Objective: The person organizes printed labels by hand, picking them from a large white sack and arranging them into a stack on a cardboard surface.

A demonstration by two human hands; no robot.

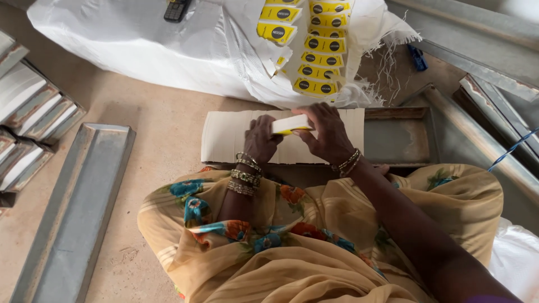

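head view: only cam, looks down on a seated person on the floor
left hand: fingers curled, pinching the left end of a small flat box; several bangles on the wrist
right hand: fingers pressed together over the right end of the same box, thumb underneath; bangles on wrist too
small flat box: white top w/ yellow edge, held level betw. both hands, just above the tray's white row, near its middle
metal tray: long, shallow, lies across the floor right in front of the knees; right end bare, rusty-grey
white row: flat white pieces packed side by side, fills the tray's left and middle part; hands cover part of it
white sack: big woven bag at the far edge of the floor, frayed open on its right side
yellow boxes: stacked in the sack's opening, black round marks on them, beyond the tray
phone: dark keypad handset lying on the sack, top edge of view
empty metal channel: grey, long, lies on the floor at the left, apart from the tray
filled trays: stack at the left edge, white contents showing
metal channels: more, at the right edge, angled
blue cord: thin, crosses right-side channels
clothing: beige floral cloth, covers lap, bottom of view
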